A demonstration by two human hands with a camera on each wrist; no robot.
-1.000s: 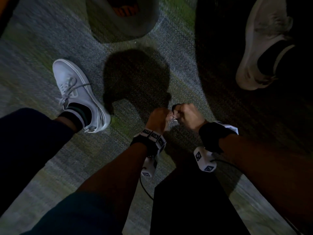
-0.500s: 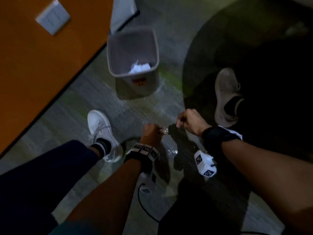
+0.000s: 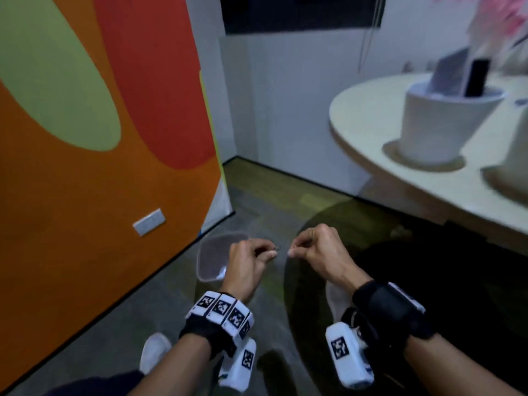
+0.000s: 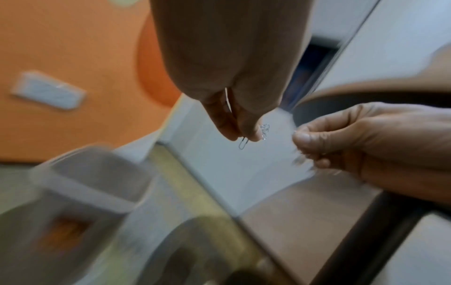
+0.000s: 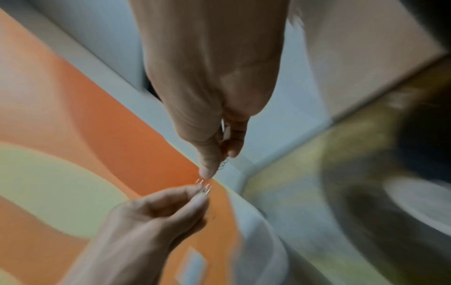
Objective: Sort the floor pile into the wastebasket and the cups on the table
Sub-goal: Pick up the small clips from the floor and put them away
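Note:
My left hand [image 3: 251,258] pinches a few silver paper clips [image 4: 258,135] between thumb and fingers; one clip hangs below the fingertips. My right hand [image 3: 317,250] is curled beside it and pinches more paper clips [image 5: 223,164] at its fingertips. Both hands are held in the air, a small gap apart. Below the left hand stands the grey wastebasket [image 3: 210,258] on the floor. A white cup [image 3: 440,121] holding a card and a dark object stands on the round table [image 3: 371,115] at the right.
An orange, red and green wall panel [image 3: 100,138] with a white socket plate [image 3: 149,222] fills the left. A second white cup [image 3: 517,155] sits at the table's right edge. My white shoe [image 3: 154,350] is on the dark carpet below.
My view has risen from the floor to the wall and table. Both hands have lifted from near the carpet to above the wastebasket, still pinching the clips, and drawn slightly apart.

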